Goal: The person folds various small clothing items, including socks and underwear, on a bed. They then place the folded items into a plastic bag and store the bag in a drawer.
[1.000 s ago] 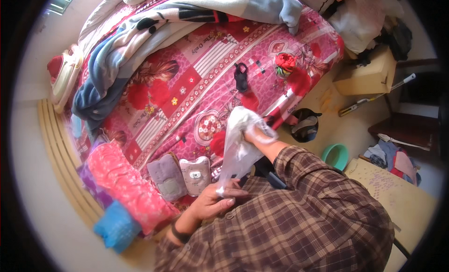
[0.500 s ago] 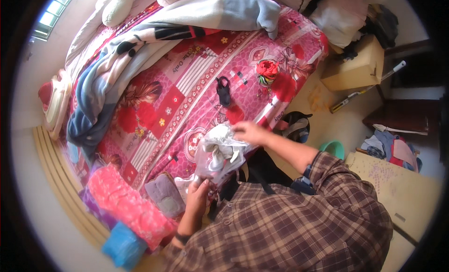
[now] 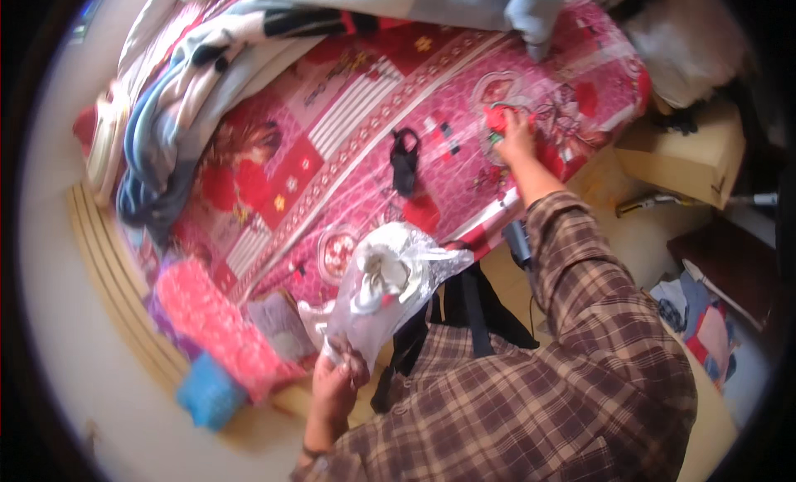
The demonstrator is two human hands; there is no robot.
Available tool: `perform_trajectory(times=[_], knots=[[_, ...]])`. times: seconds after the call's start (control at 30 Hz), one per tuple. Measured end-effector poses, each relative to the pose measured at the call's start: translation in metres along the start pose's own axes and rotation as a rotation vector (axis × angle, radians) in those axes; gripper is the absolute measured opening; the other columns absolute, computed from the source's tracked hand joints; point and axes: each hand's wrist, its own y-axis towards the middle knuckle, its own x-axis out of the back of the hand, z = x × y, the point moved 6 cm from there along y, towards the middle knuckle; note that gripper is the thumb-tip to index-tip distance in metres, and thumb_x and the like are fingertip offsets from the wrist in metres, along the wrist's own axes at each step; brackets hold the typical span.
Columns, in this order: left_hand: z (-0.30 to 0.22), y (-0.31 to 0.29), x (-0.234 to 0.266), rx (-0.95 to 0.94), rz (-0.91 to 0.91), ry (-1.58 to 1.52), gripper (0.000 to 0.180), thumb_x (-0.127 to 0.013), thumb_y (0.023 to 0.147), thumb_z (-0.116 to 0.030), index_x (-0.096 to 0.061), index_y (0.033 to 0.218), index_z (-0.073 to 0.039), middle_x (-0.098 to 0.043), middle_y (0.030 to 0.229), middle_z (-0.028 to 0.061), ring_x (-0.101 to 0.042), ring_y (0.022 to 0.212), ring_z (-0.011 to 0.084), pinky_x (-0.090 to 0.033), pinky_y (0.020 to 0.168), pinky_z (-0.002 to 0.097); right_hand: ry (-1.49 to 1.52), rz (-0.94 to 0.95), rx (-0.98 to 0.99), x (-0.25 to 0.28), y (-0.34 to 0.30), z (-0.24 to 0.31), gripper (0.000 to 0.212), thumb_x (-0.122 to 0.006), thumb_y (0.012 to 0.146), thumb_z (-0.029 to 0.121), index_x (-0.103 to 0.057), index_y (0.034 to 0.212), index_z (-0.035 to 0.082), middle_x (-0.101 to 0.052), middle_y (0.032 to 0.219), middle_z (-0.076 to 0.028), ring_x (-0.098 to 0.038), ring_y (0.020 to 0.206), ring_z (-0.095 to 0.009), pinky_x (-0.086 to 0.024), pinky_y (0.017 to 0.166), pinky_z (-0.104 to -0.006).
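My left hand (image 3: 336, 384) is closed around the gathered end of a clear plastic bag (image 3: 362, 320), low in front of me. Inside the bag show white, bundled items (image 3: 390, 266) that look like cloth; their exact kind is hard to make out. With my right arm stretched over the bed, my right hand (image 3: 517, 140) has its fingers on a small red and green cloth bundle (image 3: 499, 117), partly covering it. Between the two hands, a black strapped item (image 3: 405, 163) lies on the bedspread.
The bed has a pink and red patterned sheet (image 3: 323, 163). A grey-blue blanket (image 3: 166, 117) is heaped along its far and left sides. Pink (image 3: 220, 329) and blue (image 3: 211, 391) packages lie at lower left beside a grey folded cloth (image 3: 280, 326). A cardboard box (image 3: 688, 155) stands at right.
My right hand has left the plastic bag and reached far right to the red and green bundle. My left hand still holds the bag. The view has shifted.
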Motion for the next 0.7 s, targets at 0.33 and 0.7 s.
perform_trajectory(times=[0.33, 0.7], knots=[[-0.009, -0.002, -0.030, 0.000, 0.012, -0.107, 0.035, -0.058, 0.079, -0.016, -0.035, 0.102, -0.006, -0.044, 0.068, 0.0038, -0.039, 0.057, 0.0090, -0.032, 0.051, 0.0197, 0.928, 1.362, 0.471, 0.038, -0.187, 0.142, 0.068, -0.059, 0.058, 0.003, -0.039, 0.123, 0.009, -0.050, 0.111, -0.010, -0.049, 0.103, -0.020, -0.040, 0.089, -0.0320], [0.036, -0.037, 0.000, 0.132, 0.099, -0.382, 0.023, -0.054, 0.081, -0.018, -0.040, 0.096, -0.006, -0.039, 0.063, -0.0015, -0.037, 0.057, 0.0075, -0.027, 0.048, 0.0190, -0.328, 1.007, 1.252, -0.059, -0.331, 0.223, 0.041, -0.061, 0.067, 0.019, -0.053, 0.105, 0.006, -0.056, 0.100, -0.015, -0.057, 0.090, -0.027, -0.046, 0.074, -0.0403]])
